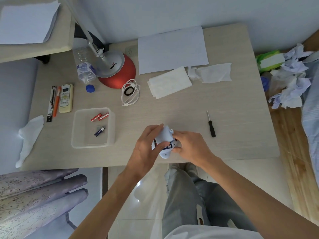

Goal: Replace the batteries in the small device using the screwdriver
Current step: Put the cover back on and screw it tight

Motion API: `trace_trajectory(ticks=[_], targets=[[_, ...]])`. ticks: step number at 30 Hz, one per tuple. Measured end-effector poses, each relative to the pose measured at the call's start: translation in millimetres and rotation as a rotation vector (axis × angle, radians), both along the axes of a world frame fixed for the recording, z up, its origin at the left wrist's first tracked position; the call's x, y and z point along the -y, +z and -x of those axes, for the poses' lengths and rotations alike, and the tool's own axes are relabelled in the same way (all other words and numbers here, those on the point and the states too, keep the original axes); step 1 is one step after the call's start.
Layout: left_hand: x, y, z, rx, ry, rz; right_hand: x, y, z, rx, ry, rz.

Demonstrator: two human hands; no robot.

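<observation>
A small white device (165,154) rests at the near edge of the table with its battery bay open and batteries showing inside. My left hand (149,144) holds the white battery cover (166,134) tilted over the bay. From the right, my right hand (189,144) grips the device's side. The black-handled screwdriver (211,127) lies on the table to the right, apart from both hands. Left of the hands stands a clear plastic tub (111,128) with two red batteries (99,116) and a dark blue one (99,131) inside.
A red-based desk lamp (117,69), water bottle (83,66), blue cap (90,88), white cable (130,93), remote (66,98), pens (53,102), paper sheet (172,49) and tissues (170,81) occupy the back half. Crumpled paper (290,80) piles off the right edge. My legs are below the table's front edge.
</observation>
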State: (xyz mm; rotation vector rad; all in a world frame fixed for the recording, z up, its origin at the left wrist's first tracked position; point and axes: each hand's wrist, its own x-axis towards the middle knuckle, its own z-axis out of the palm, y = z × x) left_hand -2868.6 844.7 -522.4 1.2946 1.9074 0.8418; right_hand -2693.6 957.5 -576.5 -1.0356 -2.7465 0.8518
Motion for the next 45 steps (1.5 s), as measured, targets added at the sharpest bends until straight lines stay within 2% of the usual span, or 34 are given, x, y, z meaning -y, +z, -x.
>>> trace_trajectory(ticks=[4,11,15,26,34,42,45], targets=[[5,-11,-2,0.067,0.041,0.032,0,-2,1,0.027,-0.023,0.038],[14,-25,3,0.014,0.010,0.034,0,1,6,0.002,-0.038,0.097],[20,-33,10,-0.081,-0.057,-0.014,0,-1,7,-0.002,-0.025,0.126],[26,-45,18,-0.110,0.014,-0.040,-1,-2,7,-0.031,-0.024,0.225],[21,-50,21,-0.172,-0.026,-0.024,-1,-5,4,-0.060,-0.062,0.272],[20,-57,23,-0.070,-0.021,0.058,-2,-4,0,-0.068,-0.058,0.289],[24,-62,24,-0.002,0.062,0.074,-6,6,2,-0.129,-0.014,0.431]])
